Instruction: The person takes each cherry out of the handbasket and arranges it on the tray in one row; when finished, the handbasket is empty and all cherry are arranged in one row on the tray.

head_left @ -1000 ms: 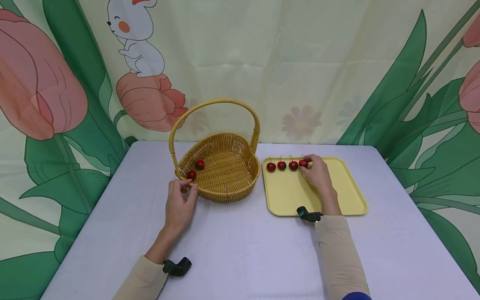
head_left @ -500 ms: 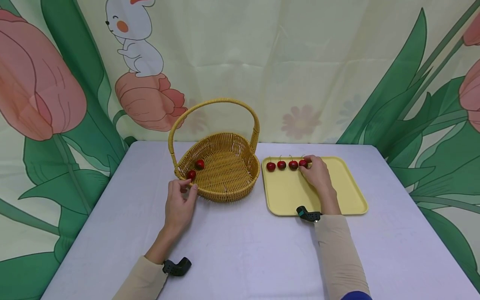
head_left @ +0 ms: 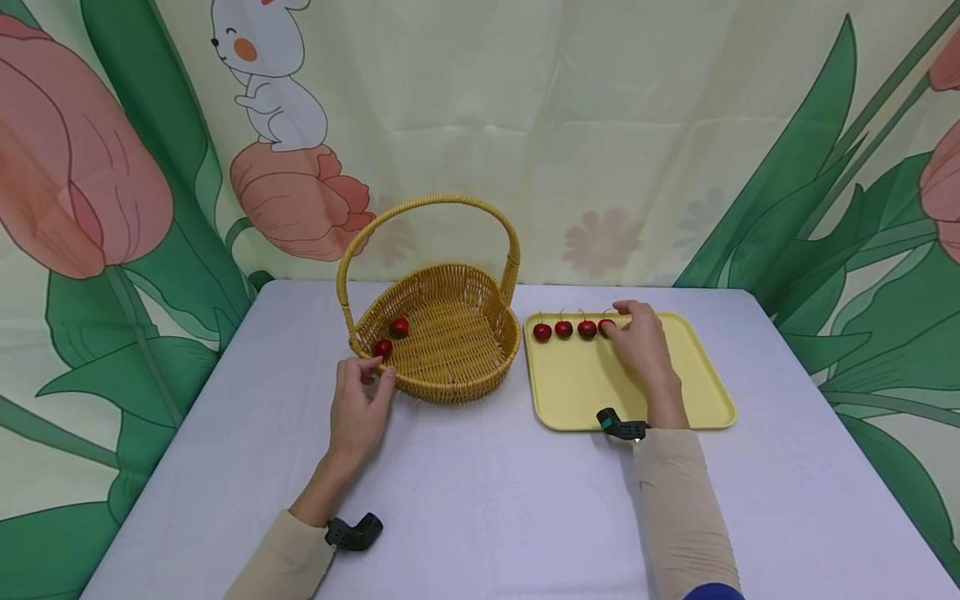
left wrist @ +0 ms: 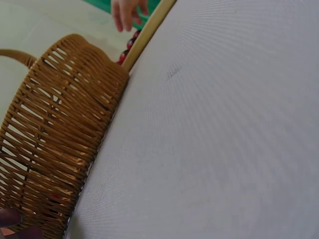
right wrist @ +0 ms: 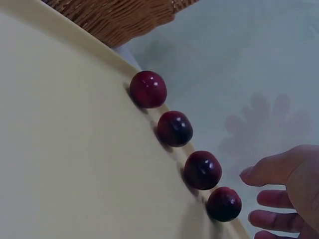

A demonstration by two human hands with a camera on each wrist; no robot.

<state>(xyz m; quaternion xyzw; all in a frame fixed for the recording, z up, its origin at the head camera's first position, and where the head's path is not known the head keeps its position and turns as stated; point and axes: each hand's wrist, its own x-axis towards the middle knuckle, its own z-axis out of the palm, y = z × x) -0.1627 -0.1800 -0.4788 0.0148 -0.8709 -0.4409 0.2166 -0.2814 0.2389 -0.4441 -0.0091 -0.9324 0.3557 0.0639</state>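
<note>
My left hand (head_left: 360, 414) holds the near left rim of a round wicker basket (head_left: 450, 393) with a tall arched handle, its fingertips showing at the basket wall in the left wrist view. Inside the basket lie two cherries, one red cherry (head_left: 383, 347) by the rim and a darker cherry (head_left: 400, 327) behind it. On a yellow tray (head_left: 577, 392), several cherries stand in a row along the far edge. My right hand (head_left: 643, 346) is over the row's right end, beside the last cherry (right wrist: 224, 204), its thumb and fingers spread apart with nothing between them.
The basket's handle (head_left: 427, 202) arches high over it. A white cloth (head_left: 480, 500) covers the table, and a printed curtain (head_left: 600, 125) with tulips and a rabbit hangs behind. The tray stands just right of the basket.
My right hand's fingers have come off the rightmost cherry and moved slightly up and right. That cherry stays in the row. The left hand and basket have not moved.
</note>
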